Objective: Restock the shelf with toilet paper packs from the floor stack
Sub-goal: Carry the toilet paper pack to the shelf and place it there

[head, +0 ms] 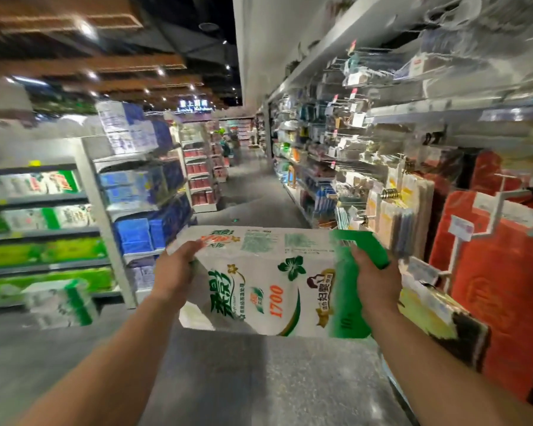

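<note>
At the centre of the frame we hold a toilet paper pack (pixel 268 281) in the air above the aisle floor (pixel 243 379), our left hand (pixel 176 269) gripping its left end and our right hand (pixel 374 278) curled round its green right end. At the left, the shelf (pixel 43 232) holds green and white packs on several levels, with a floor stack (pixel 62 302) of similar packs below it.

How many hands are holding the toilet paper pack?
2. The left hand grips the toilet paper pack at its left end; the right hand grips its green right end.
</note>
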Demonstrator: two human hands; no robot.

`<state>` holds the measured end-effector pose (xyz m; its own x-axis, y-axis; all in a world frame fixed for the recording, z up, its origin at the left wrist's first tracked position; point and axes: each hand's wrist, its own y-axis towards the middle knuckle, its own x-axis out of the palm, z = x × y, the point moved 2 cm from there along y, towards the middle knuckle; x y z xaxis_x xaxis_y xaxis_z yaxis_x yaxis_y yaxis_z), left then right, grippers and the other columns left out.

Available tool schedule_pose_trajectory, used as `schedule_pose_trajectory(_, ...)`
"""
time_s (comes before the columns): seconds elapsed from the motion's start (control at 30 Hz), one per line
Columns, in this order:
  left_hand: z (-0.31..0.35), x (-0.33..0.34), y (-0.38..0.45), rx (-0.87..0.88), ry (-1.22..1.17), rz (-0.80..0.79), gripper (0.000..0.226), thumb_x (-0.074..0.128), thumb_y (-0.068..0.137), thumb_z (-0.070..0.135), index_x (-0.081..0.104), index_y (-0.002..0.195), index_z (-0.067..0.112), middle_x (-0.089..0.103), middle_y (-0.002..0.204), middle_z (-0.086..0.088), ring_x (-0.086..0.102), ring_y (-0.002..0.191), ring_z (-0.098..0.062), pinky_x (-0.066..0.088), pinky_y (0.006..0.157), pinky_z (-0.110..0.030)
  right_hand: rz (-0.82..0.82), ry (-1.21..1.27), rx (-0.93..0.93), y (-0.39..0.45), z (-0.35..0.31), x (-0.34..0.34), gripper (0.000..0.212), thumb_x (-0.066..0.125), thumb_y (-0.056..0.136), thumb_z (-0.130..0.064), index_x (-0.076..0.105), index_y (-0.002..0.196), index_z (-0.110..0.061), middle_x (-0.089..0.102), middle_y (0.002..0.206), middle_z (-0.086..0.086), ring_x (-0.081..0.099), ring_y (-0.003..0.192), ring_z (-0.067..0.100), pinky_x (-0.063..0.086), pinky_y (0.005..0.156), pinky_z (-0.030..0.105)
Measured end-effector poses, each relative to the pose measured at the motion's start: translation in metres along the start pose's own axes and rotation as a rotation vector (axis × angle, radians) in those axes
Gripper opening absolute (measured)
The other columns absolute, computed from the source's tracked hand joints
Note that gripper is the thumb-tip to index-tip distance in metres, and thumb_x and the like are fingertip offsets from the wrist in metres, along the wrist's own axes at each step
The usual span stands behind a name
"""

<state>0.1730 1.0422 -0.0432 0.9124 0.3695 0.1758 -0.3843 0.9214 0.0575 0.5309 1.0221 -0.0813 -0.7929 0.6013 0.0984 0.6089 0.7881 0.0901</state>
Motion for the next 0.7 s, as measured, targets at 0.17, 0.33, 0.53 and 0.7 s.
schedule_pose_trajectory(0.17, 0.008, -0.064, 0.036, 0.009, -0.003, 0.181, 0.031, 0.08, 0.079, 0.03, 0.077, 0.096, 0.005, 0.077, 0.091, -0.015, 0.072, 0.082, -0.031, 0.055, 0.071, -0.037, -0.134, -0.006, 0.007, -0.003, 0.006, 0.097, 0.06, 0.07, 0.066, -0.071, 0.062, 0.112, -0.033, 0.072, 0.101, -0.005, 0.069, 0.093, 0.026, 0.054, 0.094, 0.05)
schedule_pose_trajectory(0.33, 0.012, -0.104, 0.08, 0.013, 0.02, 0.307, 0.024, 0.078, 0.083, 0.026, 0.075, 0.096, 0.006, 0.071, 0.079, -0.01, 0.066, 0.069, -0.027, 0.055, 0.067, -0.038, -0.289, 0.016, 0.017, 0.016, 0.015, 0.188, 0.036, 0.073, 0.09, -0.045, 0.06, 0.119, -0.029, 0.067, 0.1, -0.005, 0.066, 0.087, 0.021, 0.054, 0.088, 0.043)
schedule_pose_trajectory(0.53, 0.016, -0.147, 0.152, 0.056, 0.022, 0.546, 0.054, 0.087, 0.062, 0.039, 0.076, 0.102, 0.005, 0.076, 0.097, -0.018, 0.072, 0.084, -0.039, 0.06, 0.076, -0.056, -0.458, 0.079, 0.032, 0.053, 0.025, 0.313, 0.027, 0.072, 0.091, -0.041, 0.062, 0.113, -0.028, 0.071, 0.098, -0.001, 0.07, 0.087, 0.024, 0.059, 0.085, 0.049)
schedule_pose_trajectory(0.7, 0.039, -0.157, 0.194, 0.097, -0.012, 0.701, 0.028, 0.082, 0.076, 0.023, 0.074, 0.094, 0.004, 0.07, 0.083, -0.017, 0.064, 0.073, -0.031, 0.053, 0.068, -0.042, -0.606, 0.111, 0.06, 0.082, 0.018, 0.42, 0.047, 0.073, 0.084, -0.061, 0.061, 0.119, -0.032, 0.072, 0.102, 0.0, 0.071, 0.088, 0.026, 0.058, 0.087, 0.049)
